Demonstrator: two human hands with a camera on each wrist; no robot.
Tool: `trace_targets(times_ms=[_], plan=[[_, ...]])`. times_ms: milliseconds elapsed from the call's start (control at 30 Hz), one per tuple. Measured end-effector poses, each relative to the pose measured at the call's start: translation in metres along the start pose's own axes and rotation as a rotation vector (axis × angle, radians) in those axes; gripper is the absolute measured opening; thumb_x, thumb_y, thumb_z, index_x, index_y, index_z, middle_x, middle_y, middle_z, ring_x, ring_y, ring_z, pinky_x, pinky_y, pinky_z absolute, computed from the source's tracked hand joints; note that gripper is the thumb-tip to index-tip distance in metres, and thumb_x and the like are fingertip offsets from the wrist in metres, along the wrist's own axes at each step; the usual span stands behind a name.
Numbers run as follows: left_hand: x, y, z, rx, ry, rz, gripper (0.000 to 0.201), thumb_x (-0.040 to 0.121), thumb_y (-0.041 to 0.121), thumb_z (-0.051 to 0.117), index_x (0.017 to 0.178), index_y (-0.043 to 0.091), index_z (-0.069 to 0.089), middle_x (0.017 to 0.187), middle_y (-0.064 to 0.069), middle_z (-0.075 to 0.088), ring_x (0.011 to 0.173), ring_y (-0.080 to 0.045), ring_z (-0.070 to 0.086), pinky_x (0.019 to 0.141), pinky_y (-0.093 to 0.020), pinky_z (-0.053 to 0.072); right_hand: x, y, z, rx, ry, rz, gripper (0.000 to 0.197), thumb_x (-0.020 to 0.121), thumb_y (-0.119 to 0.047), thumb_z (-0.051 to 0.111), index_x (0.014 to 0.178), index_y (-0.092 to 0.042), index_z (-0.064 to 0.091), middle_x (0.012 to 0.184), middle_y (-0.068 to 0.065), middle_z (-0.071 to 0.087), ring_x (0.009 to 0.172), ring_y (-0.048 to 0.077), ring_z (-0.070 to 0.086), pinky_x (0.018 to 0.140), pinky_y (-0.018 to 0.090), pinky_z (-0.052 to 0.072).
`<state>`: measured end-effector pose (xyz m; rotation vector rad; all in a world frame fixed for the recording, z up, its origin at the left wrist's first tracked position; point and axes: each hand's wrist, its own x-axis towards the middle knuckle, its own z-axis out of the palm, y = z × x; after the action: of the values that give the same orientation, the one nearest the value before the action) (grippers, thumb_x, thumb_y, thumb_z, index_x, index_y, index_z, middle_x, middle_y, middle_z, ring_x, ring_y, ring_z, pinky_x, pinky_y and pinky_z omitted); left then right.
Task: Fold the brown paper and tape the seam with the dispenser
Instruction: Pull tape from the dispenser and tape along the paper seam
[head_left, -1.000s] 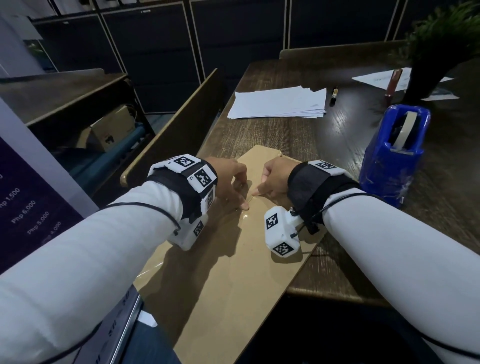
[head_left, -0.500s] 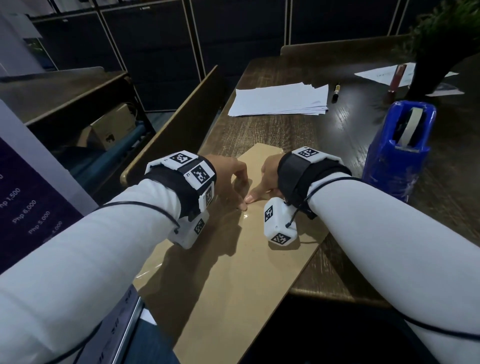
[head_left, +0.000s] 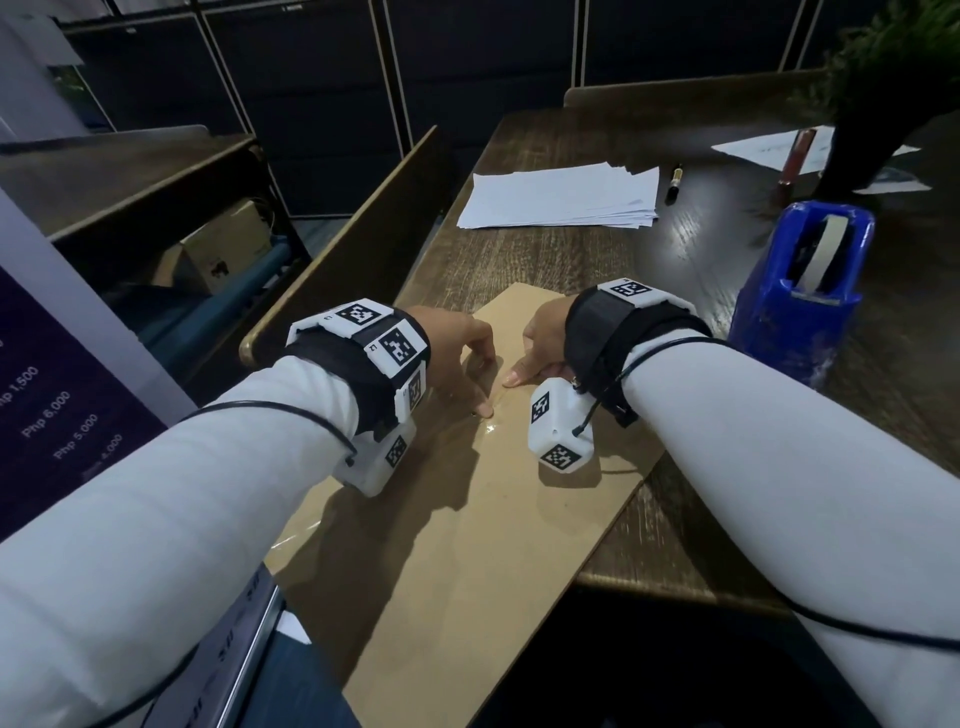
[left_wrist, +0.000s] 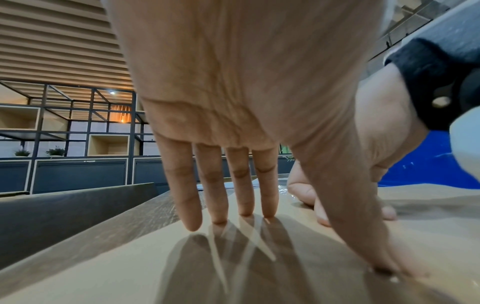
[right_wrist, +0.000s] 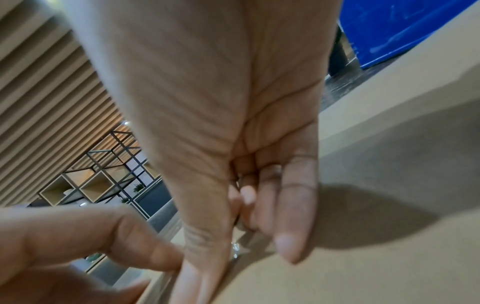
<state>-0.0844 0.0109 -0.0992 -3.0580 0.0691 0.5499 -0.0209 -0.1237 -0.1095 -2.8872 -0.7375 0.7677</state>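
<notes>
From my head cam both hands sit on the brown paper (head_left: 467, 545) on the desk (head_left: 519, 260). The left wrist cam shows more: left hand (left_wrist: 233, 102) spread loose, fingertips pressing paper. Right hand (head_left: 540, 338) has curled fingers and its thumb down on glossy tape (head_left: 491, 427); whether it's pinching anything, I can't tell. Blue dispenser (head_left: 800, 291) stands right of the paper, tape roll (head_left: 823, 254) inside.

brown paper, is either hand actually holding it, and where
Neither grips it. Left hand fingertips and thumb press the folded brown paper flat; right hand thumb presses beside them.
</notes>
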Motion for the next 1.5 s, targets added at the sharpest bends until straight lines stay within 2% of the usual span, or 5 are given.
trace_targets(times_ms=[400,533,800,1000,1500], plan=[[-0.002,-0.001,0.001,0.0,0.005,-0.012,0.07,0.064,0.057,0.079,0.124,0.034,0.051,0.109,0.015,0.051,0.098,-0.012,0.05,0.079,-0.028,0.039,-0.004,0.0,0.006,0.026,0.031,0.017,0.061,0.059,-0.072,0.071,0.075,-0.015,0.061,0.072,-0.001,0.066,0.071,0.019,0.062,0.083,0.033,0.052],[-0.001,-0.002,0.001,0.002,-0.002,-0.012,0.07,0.065,0.055,0.079,0.125,0.033,0.051,0.12,0.01,0.055,0.105,-0.015,0.053,0.08,-0.027,0.04,-0.013,-0.007,0.002,-0.145,0.105,-0.075,0.048,0.077,-0.057,0.068,0.056,-0.021,0.045,0.055,-0.005,0.048,0.052,0.01,0.044,0.054,0.021,0.036],[-0.001,-0.002,0.001,0.015,-0.003,0.006,0.072,0.064,0.057,0.078,0.126,0.034,0.051,0.123,0.01,0.056,0.109,-0.016,0.054,0.08,-0.028,0.04,-0.018,-0.004,-0.006,-0.151,0.109,-0.08,0.045,0.083,-0.047,0.067,0.058,-0.024,0.038,0.058,-0.009,0.043,0.068,0.019,0.05,0.063,0.025,0.039],[-0.002,-0.002,0.001,0.006,0.007,0.013,0.074,0.064,0.058,0.077,0.128,0.033,0.05,0.128,0.01,0.055,0.115,-0.016,0.053,0.081,-0.026,0.037,0.015,0.0,-0.007,-0.137,0.008,0.05,0.069,0.054,-0.078,0.069,0.087,-0.018,0.059,0.092,0.001,0.069,0.095,0.024,0.065,0.096,0.042,0.047],[-0.001,-0.004,0.004,-0.015,0.012,0.011,0.072,0.065,0.056,0.077,0.128,0.034,0.05,0.127,0.009,0.055,0.115,-0.017,0.053,0.087,-0.028,0.042,0.006,-0.002,-0.006,-0.205,0.022,-0.067,0.044,0.079,-0.058,0.066,0.058,-0.026,0.042,0.059,-0.007,0.048,0.058,0.01,0.046,0.075,0.03,0.041]])
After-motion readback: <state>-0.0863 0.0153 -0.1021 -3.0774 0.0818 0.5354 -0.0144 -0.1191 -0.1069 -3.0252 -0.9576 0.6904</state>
